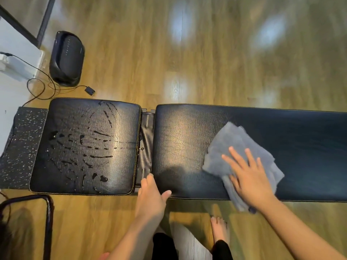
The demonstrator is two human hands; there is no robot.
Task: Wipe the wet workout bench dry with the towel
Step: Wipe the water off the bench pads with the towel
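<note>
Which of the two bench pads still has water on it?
The shorter seat pad on the left, streaked with droplets. The long back pad, where the right hand presses the towel, shows none.

The scene is evenly and fairly brightly lit, seemingly from overhead: pale blue-white patches of glare sit on the wooden floor [206, 53] beyond the bench [187, 147], and broad soft highlights gleam on its black padding, strongest near the gap between the two pads. Water streaks [84, 147] on the left pad catch the light sharply. A soft shadow falls on the pad just beyond the left hand [150, 197]. The far floor looks smeared, perhaps from motion blur. Wide-angle distortion bends the bench edges toward the frame's sides.
</note>
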